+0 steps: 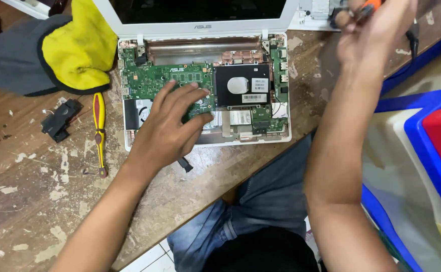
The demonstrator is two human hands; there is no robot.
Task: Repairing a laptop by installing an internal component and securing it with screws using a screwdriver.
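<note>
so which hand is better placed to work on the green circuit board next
Left, probably. The left hand already rests on the green circuit board inside the opened white laptop. The right hand is raised beyond the laptop's corner, holding an orange-handled tool.

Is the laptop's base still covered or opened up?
Opened up. The laptop shows its bare green board, black drive and copper heat pipe; the left hand rests on the board.

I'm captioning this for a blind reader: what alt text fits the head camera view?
A person's left hand rests on the green circuit board of an opened white laptop on a worn wooden table. The right hand is raised, gripping an orange-handled tool. A yellow-handled screwdriver lies left of the laptop.
</note>
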